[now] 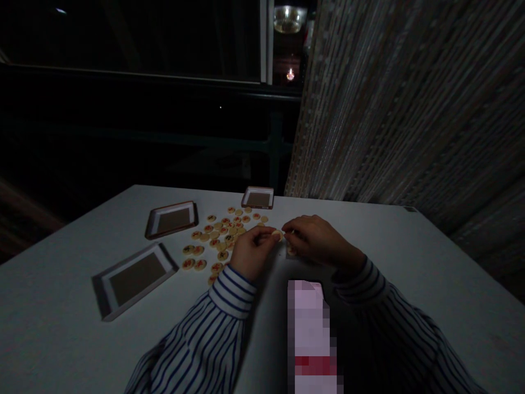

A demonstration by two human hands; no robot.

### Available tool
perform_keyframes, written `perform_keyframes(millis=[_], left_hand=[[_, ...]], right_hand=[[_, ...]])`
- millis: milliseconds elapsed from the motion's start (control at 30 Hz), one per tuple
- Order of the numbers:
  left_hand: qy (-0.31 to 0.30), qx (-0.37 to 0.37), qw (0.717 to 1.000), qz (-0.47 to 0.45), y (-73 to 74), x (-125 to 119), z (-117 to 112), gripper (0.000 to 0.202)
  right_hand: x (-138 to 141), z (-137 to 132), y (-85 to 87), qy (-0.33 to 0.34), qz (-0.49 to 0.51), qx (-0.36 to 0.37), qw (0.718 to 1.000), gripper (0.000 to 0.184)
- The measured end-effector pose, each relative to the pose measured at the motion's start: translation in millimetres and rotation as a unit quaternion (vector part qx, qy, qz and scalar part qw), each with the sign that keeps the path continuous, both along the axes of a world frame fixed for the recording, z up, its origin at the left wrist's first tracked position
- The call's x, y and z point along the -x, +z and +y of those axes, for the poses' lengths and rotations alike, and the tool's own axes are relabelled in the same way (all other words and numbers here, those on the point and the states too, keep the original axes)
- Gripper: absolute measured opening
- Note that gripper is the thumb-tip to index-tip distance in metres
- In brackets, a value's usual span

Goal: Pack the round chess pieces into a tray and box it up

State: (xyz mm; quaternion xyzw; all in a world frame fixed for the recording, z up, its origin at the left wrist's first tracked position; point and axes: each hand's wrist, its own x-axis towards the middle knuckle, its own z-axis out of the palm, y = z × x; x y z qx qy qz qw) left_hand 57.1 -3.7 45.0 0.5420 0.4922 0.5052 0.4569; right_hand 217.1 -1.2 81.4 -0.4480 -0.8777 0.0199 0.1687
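Blue-striped at the white cuffs (233,293), pinches a small round cream disc (278,235) between thumb and fingers of the left hand (251,250), over the middle of a white table (377,235). Holds the right hand (314,235) just beside that disc, fingers bent; cannot tell whether pinching anything. Has a small greyish, partly hidden object (292,251) below the right fingers. Shows many round cream discs marked in red or black (223,230) left of the left hand. Includes a small brown-rimmed rectangular tray (259,200) at the far edge, a larger brown-rimmed rectangular tray (174,220) towards the far left corner, and a grey-walled rectangular tray (137,278) on the left side, nearer.
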Motion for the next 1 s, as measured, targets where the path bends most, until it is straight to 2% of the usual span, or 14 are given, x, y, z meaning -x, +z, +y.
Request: perform_keyframes(millis=[300, 633, 833, 1000], left_hand=[[0.006, -0.025, 0.999, -0.021, 4.6, -15, 11, 0.023], [0.005, 0.008, 0.997, -0.076, -23.0, -15, 21, 0.03], [-0.001, 0.058, 0.988, -0.143, -28.3, -16, 21, 0.029], [-0.019, 0.097, 0.974, -0.205, -30.0, -18, 23, 0.024]], right_hand=[[-13, 4, 3.0, -0.039, 0.022, 0.005, 0.999, 0.023], [-14, 12, -5.6, -0.044, 0.009, 0.017, 0.999, 0.024], [-11, 15, -11.0, -0.037, 0.006, 0.035, 0.999, 0.026], [-10, 18, -17.1, -0.056, 0.013, 0.034, 0.998, 0.028]])
